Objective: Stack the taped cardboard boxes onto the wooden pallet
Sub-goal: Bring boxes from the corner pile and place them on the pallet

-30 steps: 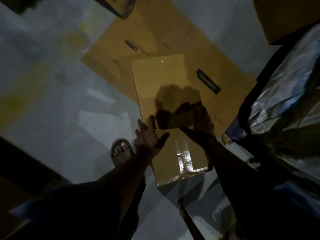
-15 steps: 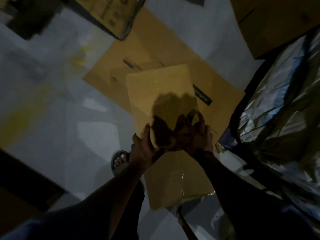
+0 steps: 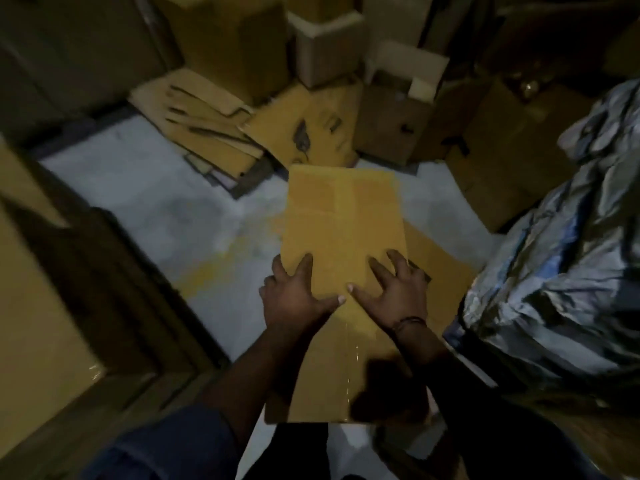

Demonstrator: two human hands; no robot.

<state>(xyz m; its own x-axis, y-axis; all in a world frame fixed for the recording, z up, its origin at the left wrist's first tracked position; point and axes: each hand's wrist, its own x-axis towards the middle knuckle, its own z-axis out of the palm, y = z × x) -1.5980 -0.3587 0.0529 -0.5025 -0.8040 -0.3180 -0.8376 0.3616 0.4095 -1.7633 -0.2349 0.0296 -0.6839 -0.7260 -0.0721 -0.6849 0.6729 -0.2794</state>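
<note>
The taped cardboard box is held above the floor before the person, left hand and right hand flat on its top with fingers spread — carried, not yet stacked, and with no wooden pallet in view, most of the job likely remains.

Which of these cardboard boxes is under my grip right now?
The tan box in the centre: the left grip and the right grip lie spread on its upper face. The open-flapped box and the others behind it stand untouched.

Two hands, one box under them
</note>
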